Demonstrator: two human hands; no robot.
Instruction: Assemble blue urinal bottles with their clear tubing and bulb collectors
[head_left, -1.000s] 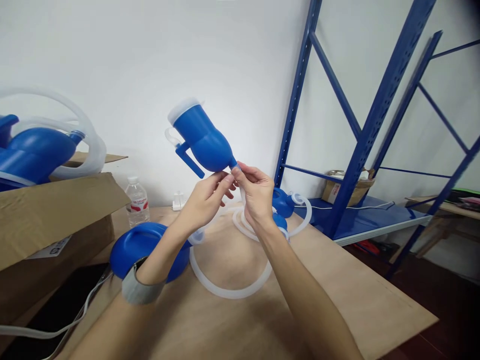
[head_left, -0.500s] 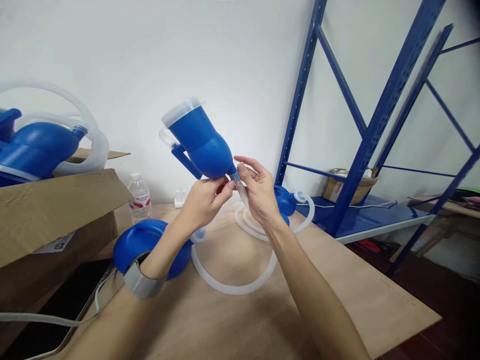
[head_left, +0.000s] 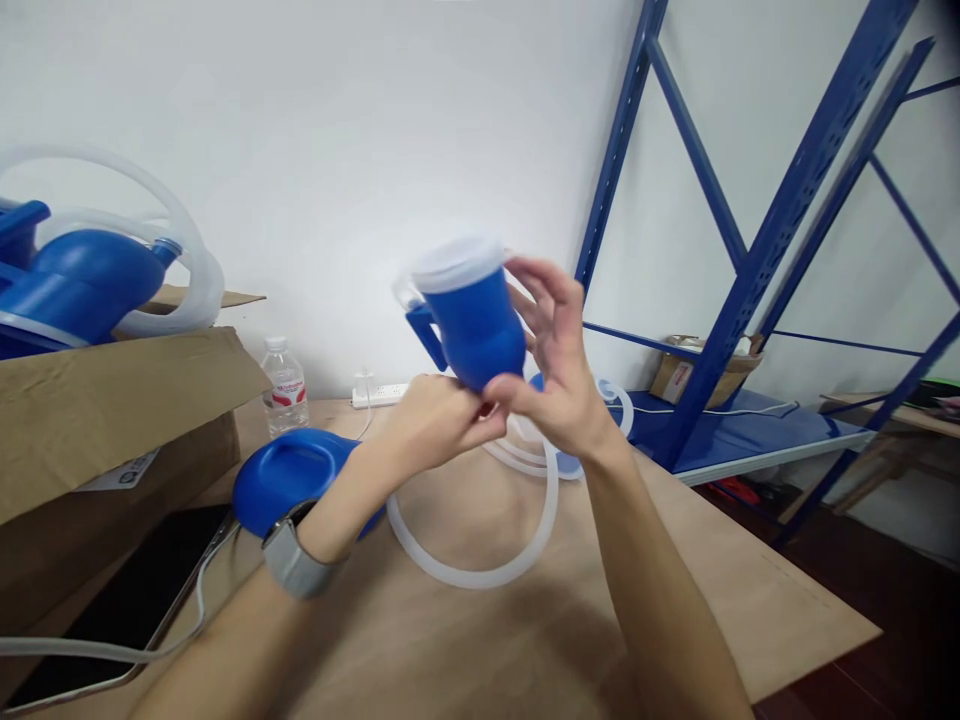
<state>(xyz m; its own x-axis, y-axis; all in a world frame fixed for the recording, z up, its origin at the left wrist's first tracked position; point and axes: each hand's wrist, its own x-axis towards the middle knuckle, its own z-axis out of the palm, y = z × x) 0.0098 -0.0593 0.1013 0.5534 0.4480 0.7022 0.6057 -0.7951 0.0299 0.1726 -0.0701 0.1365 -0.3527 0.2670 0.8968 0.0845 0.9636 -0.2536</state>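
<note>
Above the wooden table I hold a blue funnel-shaped cup (head_left: 472, 325) with a white rim and a side handle, now nearly upright. My left hand (head_left: 439, 420) is closed around its narrow bottom end. My right hand (head_left: 559, 375) grips the cup's right side, thumb at the bottom and fingers curled behind the body. A translucent white hose (head_left: 480, 570) loops on the table below and rises toward the cup's bottom. The join between hose and cup is hidden by my fingers.
A flat blue container (head_left: 289, 475) lies left of the hose. A water bottle (head_left: 285, 385) and a power strip (head_left: 382, 395) stand by the wall. An open cardboard box (head_left: 112, 410) at left holds more blue parts and hoses. Blue shelving (head_left: 712, 300) stands at right.
The cup has swung from tilted up-left to nearly upright and moved right. My right hand rose from the spout to grip the cup's side. The left hand stayed at the bottom end.
</note>
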